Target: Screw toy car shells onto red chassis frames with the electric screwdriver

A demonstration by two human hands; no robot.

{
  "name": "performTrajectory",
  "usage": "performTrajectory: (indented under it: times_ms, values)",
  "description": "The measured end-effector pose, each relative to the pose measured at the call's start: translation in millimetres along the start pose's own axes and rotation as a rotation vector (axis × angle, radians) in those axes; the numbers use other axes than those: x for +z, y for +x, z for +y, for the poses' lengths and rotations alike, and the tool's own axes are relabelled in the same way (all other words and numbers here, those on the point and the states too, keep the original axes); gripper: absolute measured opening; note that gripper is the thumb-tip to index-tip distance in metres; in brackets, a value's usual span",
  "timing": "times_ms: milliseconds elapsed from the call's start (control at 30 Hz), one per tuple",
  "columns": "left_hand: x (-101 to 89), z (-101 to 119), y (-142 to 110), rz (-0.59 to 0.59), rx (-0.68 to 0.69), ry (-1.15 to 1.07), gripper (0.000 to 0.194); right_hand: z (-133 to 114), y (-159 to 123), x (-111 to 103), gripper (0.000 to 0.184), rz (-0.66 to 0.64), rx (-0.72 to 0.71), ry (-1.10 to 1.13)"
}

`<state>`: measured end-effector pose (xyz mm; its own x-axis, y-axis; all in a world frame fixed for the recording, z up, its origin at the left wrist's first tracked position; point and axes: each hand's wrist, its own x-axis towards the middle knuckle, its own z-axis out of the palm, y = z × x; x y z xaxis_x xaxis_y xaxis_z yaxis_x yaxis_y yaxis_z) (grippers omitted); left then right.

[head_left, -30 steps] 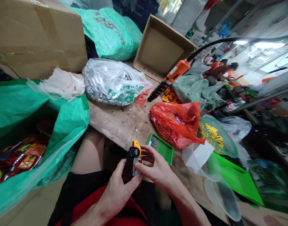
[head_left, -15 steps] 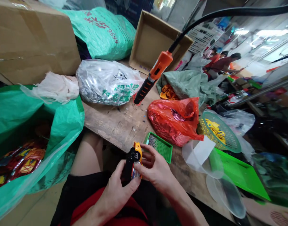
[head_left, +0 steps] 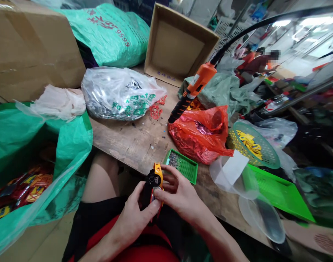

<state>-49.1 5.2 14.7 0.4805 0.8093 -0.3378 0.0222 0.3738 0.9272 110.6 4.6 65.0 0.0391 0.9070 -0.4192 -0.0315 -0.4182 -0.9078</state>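
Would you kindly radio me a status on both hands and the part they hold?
Left hand, right hand both on black-and-yellow part. Part held near wooden table. Orange tool hangs beyond, clear of hands.

Black shorts [head_left: 87,220] and a red top [head_left: 155,254] leave the forearms [head_left: 218,233] bare.

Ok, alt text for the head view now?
The left hand and right hand hold a small black and yellow part in front of a wooden table. On the table sit a red bag and a small green tray; an orange tool hangs above.
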Motion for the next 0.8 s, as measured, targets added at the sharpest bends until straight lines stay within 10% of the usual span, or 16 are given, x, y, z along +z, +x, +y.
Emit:
performTrajectory:
  times_ms: [600,800]
  values:
    - [-0.9,-9.3,4.0,0.062,-0.032,0.123,0.048,1.7,-5.3,1.8,0.061,-0.085,-0.025,-0.005]
    - [5.6,-10.2,6.5,0.144,-0.025,0.087,0.052,-12.8,-4.2,-26.4,0.055,-0.160,-0.023,-0.170]
